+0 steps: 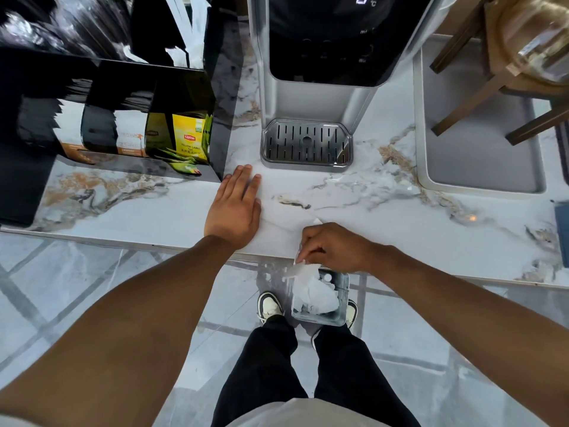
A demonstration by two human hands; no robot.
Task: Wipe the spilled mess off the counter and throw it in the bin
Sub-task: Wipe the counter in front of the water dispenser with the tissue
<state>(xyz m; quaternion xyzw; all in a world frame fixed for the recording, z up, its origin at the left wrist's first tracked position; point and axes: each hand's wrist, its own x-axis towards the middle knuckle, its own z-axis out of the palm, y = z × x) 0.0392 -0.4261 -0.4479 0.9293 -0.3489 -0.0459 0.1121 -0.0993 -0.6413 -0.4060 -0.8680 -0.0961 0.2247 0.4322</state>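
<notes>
White tissue [303, 268] pinched in right hand [334, 246] over bin [320, 298]; left hand [235, 208] flat

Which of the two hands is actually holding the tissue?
The right hand, at the counter's front edge, pinches the white tissue above the bin. The left hand lies flat and empty on the counter.

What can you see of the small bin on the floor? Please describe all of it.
The bin is small, square-cornered and looks like clear or grey plastic. It stands upright on the marble-patterned floor, below the counter edge, between the person's shoes. Crumpled white tissue fills it; the right hand holds more tissue just above.
</notes>
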